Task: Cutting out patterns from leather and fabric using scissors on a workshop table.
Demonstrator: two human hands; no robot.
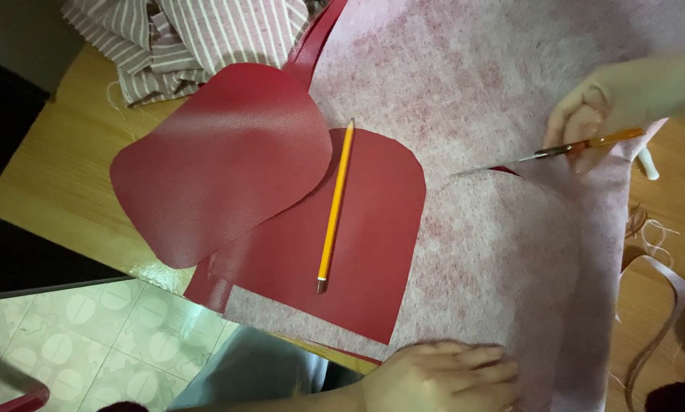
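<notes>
The right hand (pixel 586 114) grips orange-handled scissors (pixel 556 149) cutting the mottled pink fabric (pixel 495 252) spread on the desk (pixel 60 175), while the left hand (pixel 441 374) presses it flat, fingers extended.

right hand (pixel 625 99) cut off by right edge, scissors (pixel 556 150) handles hidden in its grip

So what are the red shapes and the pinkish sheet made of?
The red shapes look like faux leather or vinyl: a fine pebbled grain with a soft sheen, and clean cut edges. The pinkish sheet looks like thin nonwoven interfacing: matte, fuzzy, mottled, with red showing faintly through. The right hand is cutting it with scissors, while the left hand presses it flat.
</notes>
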